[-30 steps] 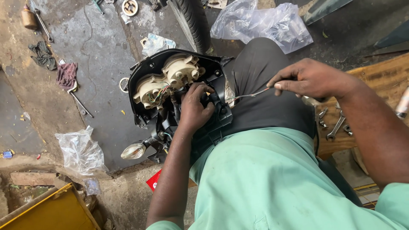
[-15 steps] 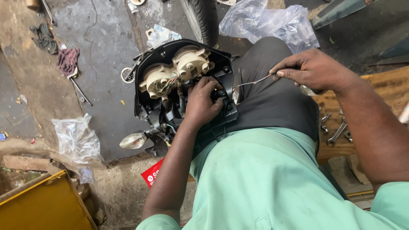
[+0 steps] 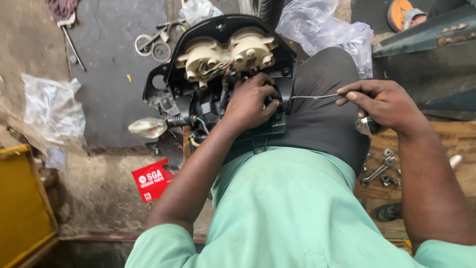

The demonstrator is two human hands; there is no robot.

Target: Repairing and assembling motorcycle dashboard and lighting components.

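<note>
A black instrument cluster housing [image 3: 223,89] rests on my lap, back side up, with two cream gauge backs [image 3: 225,52] and coloured wires showing. My left hand [image 3: 250,101] grips the housing's lower right part. My right hand [image 3: 384,104] pinches thin wires [image 3: 315,97] pulled taut from the housing toward the right. An amber-clear turn signal lamp [image 3: 148,127] sticks out at the housing's left side.
Spanners and nuts [image 3: 379,168] lie on a wooden board at the right. Clear plastic bags [image 3: 49,106] [image 3: 322,32], a red card [image 3: 151,181], metal rings [image 3: 153,47] and a yellow box [image 3: 22,198] sit on the ground.
The view has shifted, so the housing sits higher in frame. My right hand has drawn the wires further right; my left hand stays on the housing.
</note>
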